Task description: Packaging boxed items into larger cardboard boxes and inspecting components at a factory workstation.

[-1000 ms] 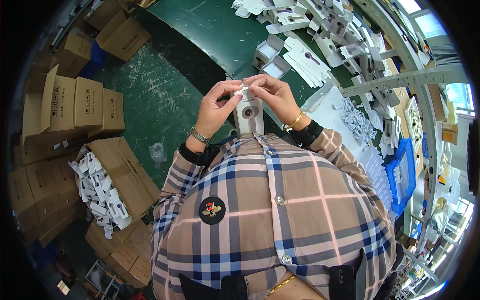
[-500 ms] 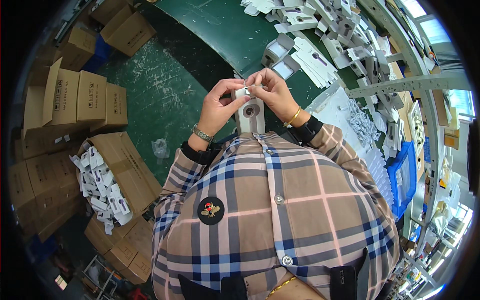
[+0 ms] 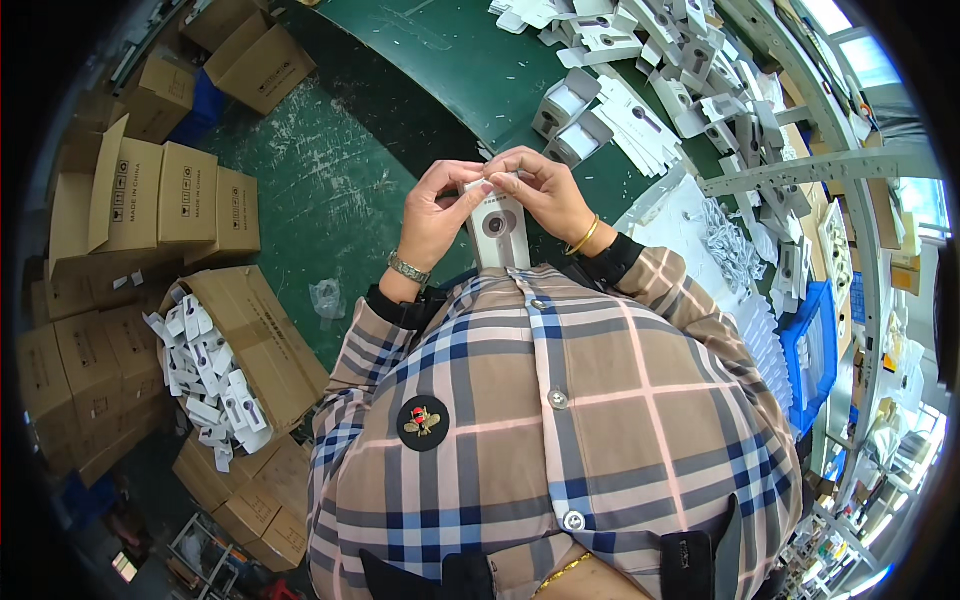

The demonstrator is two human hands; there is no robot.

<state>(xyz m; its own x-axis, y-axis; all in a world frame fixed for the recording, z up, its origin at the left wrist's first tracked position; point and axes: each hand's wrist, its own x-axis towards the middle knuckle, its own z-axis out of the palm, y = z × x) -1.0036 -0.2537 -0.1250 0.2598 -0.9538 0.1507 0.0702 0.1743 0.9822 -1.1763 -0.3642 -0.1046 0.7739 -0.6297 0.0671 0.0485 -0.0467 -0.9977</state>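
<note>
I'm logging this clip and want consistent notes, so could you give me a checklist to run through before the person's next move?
1. Left hand on the white box: ok, thumb and fingers at its far end.
2. Right hand on the same box: ok, fingers at that end too.
3. Box's printed face in view: ok, its round picture is uncovered.
4. Box's far end fully closed: cannot tell, fingers cover it.
5. Bracelet on the right wrist clear of the box: ok, it sits apart.
6. Loose boxes in the open carton neatly lined up: not ok, they lie heaped at mixed angles.
</note>
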